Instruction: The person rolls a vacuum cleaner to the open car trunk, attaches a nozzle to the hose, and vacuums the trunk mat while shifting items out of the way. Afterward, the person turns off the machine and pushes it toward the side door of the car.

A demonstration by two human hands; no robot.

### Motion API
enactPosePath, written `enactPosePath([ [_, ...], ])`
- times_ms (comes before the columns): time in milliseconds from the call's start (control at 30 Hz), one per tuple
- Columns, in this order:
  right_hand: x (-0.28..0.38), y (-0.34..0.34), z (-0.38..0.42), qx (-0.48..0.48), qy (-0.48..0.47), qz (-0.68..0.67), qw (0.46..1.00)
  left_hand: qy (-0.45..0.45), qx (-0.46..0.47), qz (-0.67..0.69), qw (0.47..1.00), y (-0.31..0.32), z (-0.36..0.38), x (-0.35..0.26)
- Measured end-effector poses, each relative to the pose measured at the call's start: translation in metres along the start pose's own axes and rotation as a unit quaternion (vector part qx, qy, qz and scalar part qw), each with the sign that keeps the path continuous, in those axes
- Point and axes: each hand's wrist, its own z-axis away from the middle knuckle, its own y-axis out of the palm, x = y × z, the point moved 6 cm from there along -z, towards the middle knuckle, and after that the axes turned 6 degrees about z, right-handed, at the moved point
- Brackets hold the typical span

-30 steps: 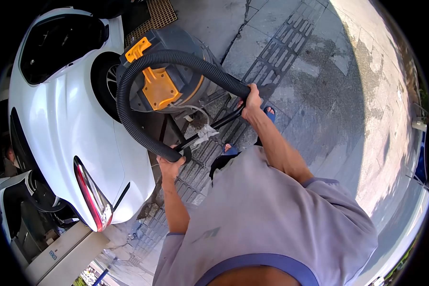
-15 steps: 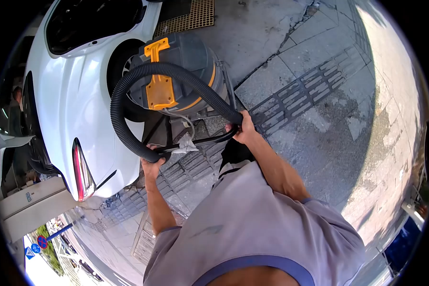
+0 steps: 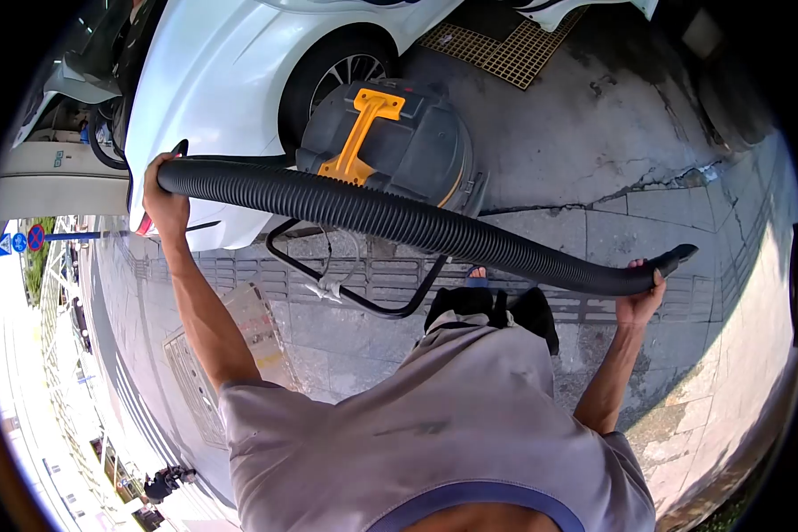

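Observation:
A thick black corrugated hose (image 3: 372, 211) stretches across the view in front of my body. My left hand (image 3: 165, 199) is wrapped round its left part, beside the white car. At the far right my right hand (image 3: 640, 300) grips the hose close to its dark nozzle end (image 3: 678, 257). Behind the hose stands a dark grey vacuum cleaner (image 3: 417, 142) with an orange handle (image 3: 361, 142) on its top. The vacuum's black push bar (image 3: 377, 309) sticks out toward me below the hose, with a whitish wrapping (image 3: 328, 289) tied on it.
The white car (image 3: 239, 89) with its rear wheel (image 3: 341, 75) is at the upper left, right behind the vacuum. A yellow floor grate (image 3: 514, 58) lies at the top. Grey paving (image 3: 585, 239) shows a crack. Road signs (image 3: 19, 242) stand at the far left.
Both hands have moved far apart, pulling the looped hose out into a long, nearly straight line. The view has turned, and the vacuum and car appear further right.

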Motion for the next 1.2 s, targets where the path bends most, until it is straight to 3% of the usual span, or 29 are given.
enactPosePath([
  [100, 0.028, 0.023, -0.012, 0.048, -0.017, -0.028, 0.998, 0.116, -0.06, 0.064, 0.989, 0.013, -0.089, -0.081],
  [133, 0.031, 0.026, -0.018, 0.049, -0.018, -0.052, 0.997, 0.101, -0.086, 0.112, 0.985, 0.025, -0.115, -0.098],
  [167, 0.03, 0.018, -0.032, 0.105, 0.009, -0.13, 0.986, 0.079, -0.109, 0.071, 0.988, 0.043, -0.149, -0.101],
  [200, 0.027, 0.029, -0.029, 0.174, 0.065, -0.186, 0.965, 0.162, -0.116, 0.075, 0.977, 0.059, -0.171, -0.119],
  [233, 0.024, 0.031, -0.032, 0.18, 0.079, -0.195, 0.961, 0.119, -0.053, -0.011, 0.991, 0.08, -0.182, -0.14],
  [267, 0.024, 0.031, -0.038, 0.192, 0.091, -0.223, 0.951, 0.151, -0.123, 0.01, 0.981, 0.12, -0.218, -0.099],
  [300, 0.028, 0.036, -0.04, 0.204, 0.083, -0.217, 0.951, 0.036, -0.088, 0.219, 0.971, 0.141, -0.201, -0.158],
  [333, 0.037, 0.041, -0.04, 0.207, 0.068, -0.194, 0.957, 0.021, -0.058, 0.073, 0.995, 0.161, -0.196, -0.21],
  [367, 0.046, 0.044, -0.043, 0.216, 0.052, -0.187, 0.957, -0.033, -0.095, 0.106, 0.989, 0.189, -0.191, -0.23],
  [400, 0.06, 0.051, -0.049, 0.233, 0.04, -0.183, 0.954, -0.039, -0.097, 0.106, 0.989, 0.223, -0.196, -0.225],
  [467, 0.09, 0.068, -0.063, 0.268, 0.018, -0.166, 0.949, -0.189, -0.072, 0.143, 0.969, 0.286, -0.185, -0.216],
  [533, 0.122, 0.105, -0.081, 0.324, -0.008, -0.134, 0.936, -0.264, -0.009, 0.034, 0.964, 0.347, -0.168, -0.193],
  [567, 0.136, 0.124, -0.088, 0.362, -0.023, -0.098, 0.927, -0.275, 0.054, -0.004, 0.96, 0.38, -0.16, -0.174],
  [600, 0.145, 0.143, -0.096, 0.374, -0.024, -0.095, 0.922, -0.216, 0.116, -0.075, 0.967, 0.46, -0.164, -0.087],
  [633, 0.152, 0.167, -0.104, 0.399, -0.035, -0.076, 0.913, -0.229, 0.119, -0.01, 0.966, 0.48, -0.15, -0.087],
  [667, 0.157, 0.191, -0.11, 0.419, -0.044, -0.056, 0.905, -0.213, 0.07, -0.05, 0.973, 0.413, -0.125, -0.219],
  [700, 0.159, 0.211, -0.118, 0.392, -0.036, -0.073, 0.916, -0.314, 0.007, 0.008, 0.949, 0.496, -0.111, -0.113],
  [733, 0.158, 0.231, -0.129, 0.385, -0.059, -0.057, 0.919, -0.319, 0.01, 0.009, 0.948, 0.505, -0.103, -0.111],
  [800, 0.159, 0.277, -0.145, 0.386, -0.077, -0.004, 0.919, -0.337, 0.102, 0.085, 0.932, 0.528, -0.074, -0.117],
  [833, 0.156, 0.299, -0.152, 0.388, -0.075, 0.004, 0.919, -0.27, 0.205, -0.021, 0.94, 0.542, -0.071, -0.113],
  [867, 0.154, 0.32, -0.159, 0.387, -0.103, 0.038, 0.915, -0.16, 0.199, 0.036, 0.966, 0.55, -0.066, -0.111],
  [933, 0.141, 0.361, -0.189, 0.389, -0.124, 0.077, 0.91, -0.311, 0.256, 0.073, 0.912, 0.581, -0.032, -0.069],
  [1000, 0.131, 0.403, -0.229, 0.339, -0.234, 0.172, 0.895, -0.244, 0.31, 0.074, 0.916, 0.63, 0.005, -0.02],
  [1067, 0.095, 0.454, -0.269, 0.339, -0.247, 0.265, 0.868, -0.145, 0.437, 0.025, 0.887, 0.642, 0.023, -0.031],
  [1133, 0.062, 0.499, -0.305, 0.349, -0.226, 0.351, 0.839, -0.273, 0.41, 0.07, 0.867, 0.594, 0.008, -0.084],
  [1200, 0.045, 0.544, -0.334, 0.337, -0.212, 0.31, 0.863, -0.295, 0.185, 0.079, 0.934, 0.541, -0.013, -0.115],
])
